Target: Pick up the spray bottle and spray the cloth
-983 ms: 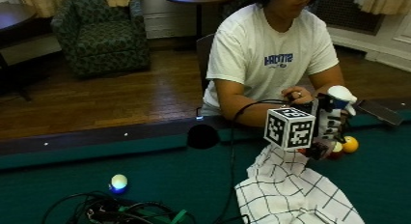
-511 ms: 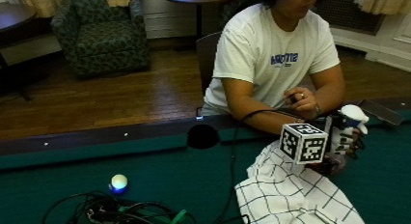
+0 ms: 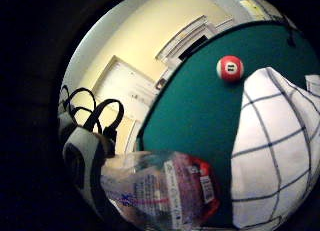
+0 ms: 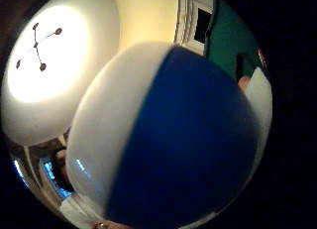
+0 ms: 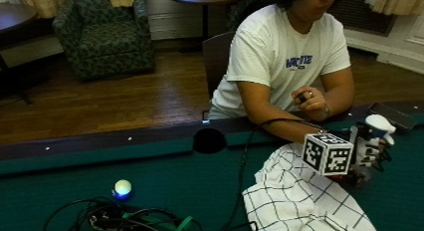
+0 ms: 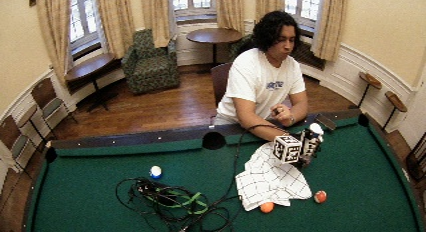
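Note:
My gloved right hand [image 5: 368,152] grips a spray bottle [image 5: 375,134] upright just off the far right edge of the cloth [image 5: 301,198]. The bottle has a white head [image 6: 315,128]. In the little finger side palm view its clear body with a red label [image 3: 167,190] lies against the palm, over the green felt beside the cloth [image 3: 276,151]. The blue and white bottle head [image 4: 168,140] fills the thumb side palm view. The cloth [image 6: 269,179] is white with a dark grid and lies rumpled on the felt.
A red striped ball [image 3: 230,68] sits on the felt beyond the cloth. An orange ball [image 6: 267,207] and a red ball [image 6: 320,196] lie at the cloth's near edge. A tangle of cables [image 6: 170,202] and a blue-white ball [image 6: 155,171] lie left. The bare left hand [image 5: 310,99] rests by the rail.
My right hand has carried the bottle to the right and a little lower, along the cloth's far edge. The cloth has stayed where it was.

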{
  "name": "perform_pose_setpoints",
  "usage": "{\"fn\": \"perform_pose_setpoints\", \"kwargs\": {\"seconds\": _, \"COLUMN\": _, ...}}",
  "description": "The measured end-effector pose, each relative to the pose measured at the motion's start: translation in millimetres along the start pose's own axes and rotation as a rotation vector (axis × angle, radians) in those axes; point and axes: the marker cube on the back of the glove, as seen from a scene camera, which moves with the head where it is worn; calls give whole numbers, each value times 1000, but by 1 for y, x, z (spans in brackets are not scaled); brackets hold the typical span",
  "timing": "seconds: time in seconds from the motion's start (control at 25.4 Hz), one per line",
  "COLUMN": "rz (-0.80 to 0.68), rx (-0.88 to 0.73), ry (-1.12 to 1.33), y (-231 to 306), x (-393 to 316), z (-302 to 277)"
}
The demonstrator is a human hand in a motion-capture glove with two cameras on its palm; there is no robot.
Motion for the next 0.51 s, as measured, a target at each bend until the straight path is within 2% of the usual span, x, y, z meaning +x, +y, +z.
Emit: {"fn": "perform_pose_setpoints", "kwargs": {"seconds": 0.51, "rz": 6, "rx": -10, "ry": -9, "y": -33, "x": 9, "z": 31}}
